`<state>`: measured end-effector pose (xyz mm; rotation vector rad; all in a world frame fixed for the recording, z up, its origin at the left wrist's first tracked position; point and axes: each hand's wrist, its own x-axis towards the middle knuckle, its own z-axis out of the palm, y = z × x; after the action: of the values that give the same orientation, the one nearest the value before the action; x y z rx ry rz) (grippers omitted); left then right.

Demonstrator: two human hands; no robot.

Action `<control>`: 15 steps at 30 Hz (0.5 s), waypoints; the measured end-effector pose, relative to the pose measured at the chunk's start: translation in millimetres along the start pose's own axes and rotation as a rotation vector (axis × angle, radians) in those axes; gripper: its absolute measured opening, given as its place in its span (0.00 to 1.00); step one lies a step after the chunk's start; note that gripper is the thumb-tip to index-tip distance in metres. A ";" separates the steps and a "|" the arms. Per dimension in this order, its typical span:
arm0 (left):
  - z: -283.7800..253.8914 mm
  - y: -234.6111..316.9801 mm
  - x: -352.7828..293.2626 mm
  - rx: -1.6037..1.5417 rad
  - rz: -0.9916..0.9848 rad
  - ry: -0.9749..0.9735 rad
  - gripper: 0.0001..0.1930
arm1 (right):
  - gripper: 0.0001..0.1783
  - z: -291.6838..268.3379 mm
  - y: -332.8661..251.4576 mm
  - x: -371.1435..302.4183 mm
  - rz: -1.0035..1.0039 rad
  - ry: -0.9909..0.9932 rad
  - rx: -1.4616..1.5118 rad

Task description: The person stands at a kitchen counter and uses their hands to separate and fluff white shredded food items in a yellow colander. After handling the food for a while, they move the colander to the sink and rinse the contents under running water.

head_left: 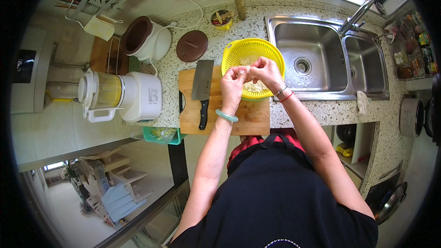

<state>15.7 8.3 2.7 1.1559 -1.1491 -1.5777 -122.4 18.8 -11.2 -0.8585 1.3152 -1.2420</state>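
Both my hands are raised over a yellow colander (228,54), which holds loose pale pieces of food (255,87); their kind is too small to tell. My left hand (233,84), with a green bangle at the wrist, is closed in a pinch. My right hand (268,73) pinches right beside it, fingertips meeting. Between them is a small whitish food piece (248,68), partly hidden by the fingers. Left of the colander, a cleaver (202,82) with a black handle lies on a wooden cutting board (239,121), its handle toward me.
A double steel sink (308,55) with a faucet (358,14) adjoins on the right. At the left stand a blender (142,96) and a white cooker (158,41); its brown lid (192,46) lies nearby. A small yellow bowl (222,19) sits behind. A green bin (151,134) hangs below the counter edge.
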 end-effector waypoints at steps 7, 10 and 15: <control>-10.9 -5.4 1.7 -0.458 -0.210 -0.051 0.11 | 0.08 -5.1 5.0 -1.2 0.101 0.043 0.218; -10.6 -2.3 2.8 -0.481 -0.188 -0.052 0.12 | 0.12 -10.6 6.8 -0.4 0.093 -0.030 0.345; -3.5 -3.9 4.3 -0.293 -0.108 0.004 0.14 | 0.14 -1.3 4.3 -5.2 -0.136 -0.047 -0.012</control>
<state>17.7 4.4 -2.5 1.0388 -0.8295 -1.7571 -122.2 24.8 -14.3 -0.9932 1.2441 -1.3123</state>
